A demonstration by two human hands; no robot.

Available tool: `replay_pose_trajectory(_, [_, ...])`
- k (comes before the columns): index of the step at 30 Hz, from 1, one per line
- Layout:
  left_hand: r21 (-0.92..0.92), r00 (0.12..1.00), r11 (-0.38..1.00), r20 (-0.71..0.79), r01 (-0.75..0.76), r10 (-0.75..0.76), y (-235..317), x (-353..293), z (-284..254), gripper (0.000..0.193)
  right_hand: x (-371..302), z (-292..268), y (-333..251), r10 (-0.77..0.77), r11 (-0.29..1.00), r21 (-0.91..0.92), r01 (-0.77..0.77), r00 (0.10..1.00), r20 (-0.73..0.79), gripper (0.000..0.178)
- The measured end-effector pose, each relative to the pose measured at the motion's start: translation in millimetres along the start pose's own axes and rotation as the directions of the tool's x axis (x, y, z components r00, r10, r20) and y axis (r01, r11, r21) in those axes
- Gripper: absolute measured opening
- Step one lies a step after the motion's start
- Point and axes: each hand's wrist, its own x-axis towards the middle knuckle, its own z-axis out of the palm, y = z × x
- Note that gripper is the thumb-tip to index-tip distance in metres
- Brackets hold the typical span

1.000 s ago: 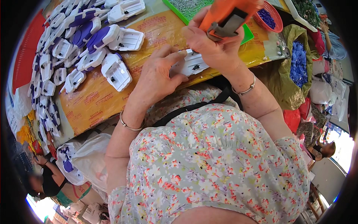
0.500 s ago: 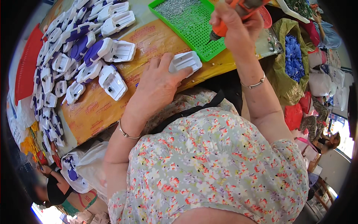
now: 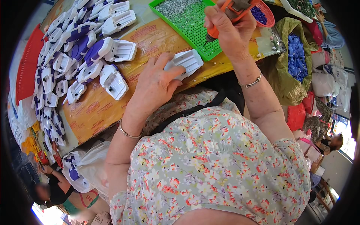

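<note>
Seated worker with a white plastic part and an orange powered screwdriver at a cardboard-covered bench

The left hand (image 3: pixel 155 84) lies flat on the white plastic part (image 3: pixel 186 62), fingers spread and pressing it to the cardboard sheet (image 3: pixel 93 108) near the bench edge; the right hand (image 3: pixel 228 28) is curled tightly around the orange screwdriver (image 3: pixel 217 32), its tip lowered to the green tray (image 3: pixel 212 52) of small screws – well apart from the part. A pile of white and blue-and-white housings (image 3: pixel 75 56) fills the left side (a bag of blue pieces (image 3: pixel 298 56) sits at right). Judged risk – the part sits close to the edge, so a slackened press could let it slide off, and a poorly seated screw could drop from the tip
</note>
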Motion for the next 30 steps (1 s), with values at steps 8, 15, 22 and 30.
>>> replay_pose_trajectory(8, [-0.033, 1.0, 0.999, -0.025, -0.012, 0.011, -5, 0, 2, 0.031, -1, 1, 1, -0.008, 0.998, -0.066, 0.007, 1.0, -0.005, 0.023])
replay_pose_trajectory(15, [-0.043, 0.996, 0.998, -0.086, -0.04, 0.036, -8, 1, 7, 0.03, 0, 26, -40, 0.005, 0.998, -0.064, -0.008, 0.999, -0.044, 0.022])
replay_pose_trajectory(22, [-0.01, 0.995, 0.999, -0.085, -0.045, 0.044, -8, 2, 10, 0.029, -31, 26, -24, 0.043, 0.994, -0.108, -0.017, 0.97, 0.237, 0.022])
replay_pose_trajectory(30, [0.006, 0.996, 0.999, -0.081, -0.032, 0.033, -9, 1, 12, 0.029, -36, 28, -21, 0.1, 0.992, -0.097, -0.08, 0.969, 0.228, 0.022])
